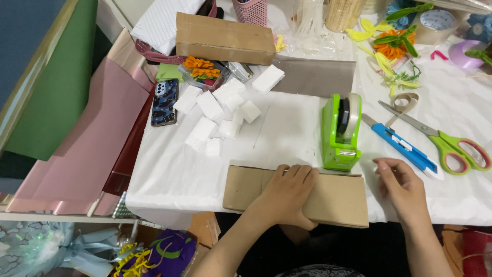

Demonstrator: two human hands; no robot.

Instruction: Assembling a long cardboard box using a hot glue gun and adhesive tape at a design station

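One view, from your head, shows your left hand [287, 192] lying flat, fingers together, on the folded cardboard piece [338, 197] at the near edge of the table [174, 174], while your right hand [402, 184] hovers just right of it, fingers loosely curled and pinching nothing. No tape shows on the cardboard yet, so I judge the work barely begun, with the green tape dispenser [341, 131], blue cutter [402, 146], scissors [451, 146] and white foam blocks [220, 110] lying untouched.

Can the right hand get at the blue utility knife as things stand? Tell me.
Probably yes. The right hand hovers open just beside the blue utility knife, with only bare white tablecloth between; the green scissors lie farther off.
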